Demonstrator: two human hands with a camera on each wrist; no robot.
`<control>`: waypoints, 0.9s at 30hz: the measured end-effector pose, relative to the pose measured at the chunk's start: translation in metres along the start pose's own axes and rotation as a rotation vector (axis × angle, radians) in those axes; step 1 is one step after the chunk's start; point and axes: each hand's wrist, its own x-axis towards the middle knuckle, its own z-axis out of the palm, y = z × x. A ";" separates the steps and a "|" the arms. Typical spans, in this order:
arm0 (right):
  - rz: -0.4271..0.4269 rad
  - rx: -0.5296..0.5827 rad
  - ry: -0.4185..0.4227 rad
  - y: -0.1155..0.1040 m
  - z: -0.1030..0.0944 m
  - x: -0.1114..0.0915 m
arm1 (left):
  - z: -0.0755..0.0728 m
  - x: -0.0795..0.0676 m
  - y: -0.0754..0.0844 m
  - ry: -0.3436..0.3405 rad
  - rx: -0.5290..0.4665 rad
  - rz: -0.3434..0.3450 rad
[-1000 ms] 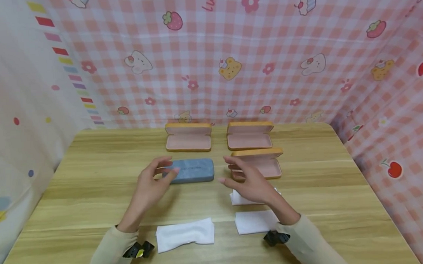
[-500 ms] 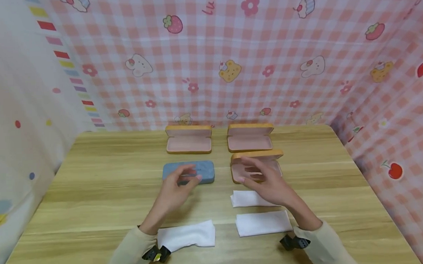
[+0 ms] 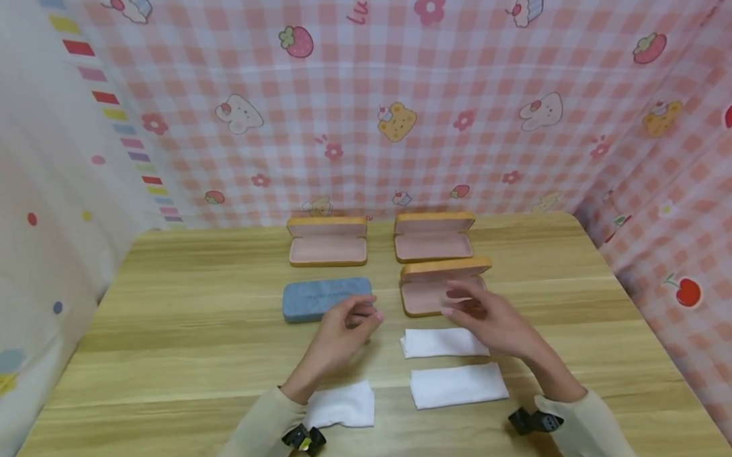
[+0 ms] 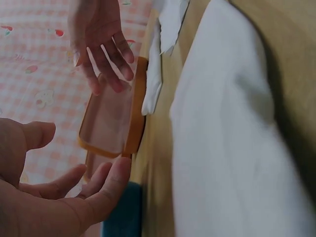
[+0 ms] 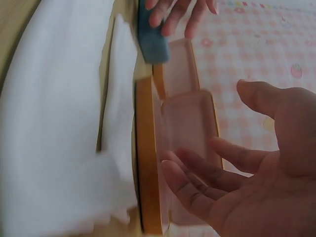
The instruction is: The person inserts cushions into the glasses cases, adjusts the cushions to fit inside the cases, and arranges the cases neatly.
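Observation:
My left hand [image 3: 342, 333] hovers at the right front corner of a closed blue glasses case [image 3: 311, 301], fingers loosely bent and holding nothing. In the head view my right hand [image 3: 496, 325] hangs over the right side of an open yellow glasses case [image 3: 419, 299] with a pink lining, and it too holds nothing. The right wrist view shows its fingers [image 5: 185, 190] spread beside that case's orange edge [image 5: 148, 163]. Folded white cloths lie nearer: one cloth [image 3: 436, 342] before the open case, another cloth [image 3: 459, 386] below it, and a third cloth [image 3: 348, 404] partly hidden by the left forearm.
Two more open yellow cases stand at the back, a left case [image 3: 328, 250] and a right case [image 3: 433, 245], both with raised lids. The wooden table [image 3: 182, 329] reaches back to a pink checked curtain [image 3: 350, 108]. Curtains also hang at both sides.
Both hands have moved to the right. The left passed across the blue case to its right end; the right shifted from the open case's left side to its right. The cases and cloths stayed put.

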 end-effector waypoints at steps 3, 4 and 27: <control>0.020 -0.048 0.015 0.005 -0.007 -0.004 | 0.006 0.002 -0.002 -0.034 -0.006 0.005; 0.022 -0.061 0.020 0.007 -0.009 -0.006 | 0.007 0.003 -0.003 -0.043 -0.006 0.001; 0.150 -0.101 0.028 0.046 -0.022 -0.023 | 0.034 0.009 -0.005 -0.116 -0.100 -0.213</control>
